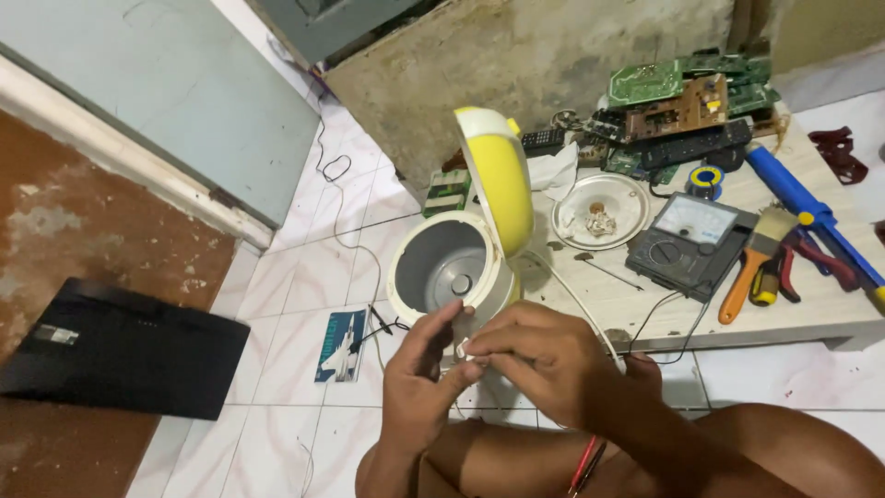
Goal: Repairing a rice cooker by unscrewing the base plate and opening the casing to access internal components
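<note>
— Why are both hands bunched so close in front of the cooker?

— They work on something tiny. The left hand (419, 373) and the right hand (535, 355) meet fingertip to fingertip around a small pale part (464, 349), the left grip pinching it from the left, the right grip closed over it from the right. It sits near the person, just in front of the rice cooker (452, 272), over the tiled floor (295, 267). What the part is, I cannot tell; it is mostly hidden.

— And the cooker itself?

— It stands upright on the floor against the left end of the low tabletop (811, 309). Its yellow lid (502, 175) is swung up and back on the far-right side, so the empty pot opens upward and towards the person. The long axis of the lid runs near-to-far, nearly vertical.

— Which way does the small part point?

— Too covered to judge. A white cord (576, 300) runs from the cooker's right side down towards the hands.

— The tools?

— Spread within right-hand reach on the tabletop: a multimeter (691, 240), a paintbrush (756, 254), a round dish (599, 210) and stacked circuit boards (691, 92) at the far edge.
</note>
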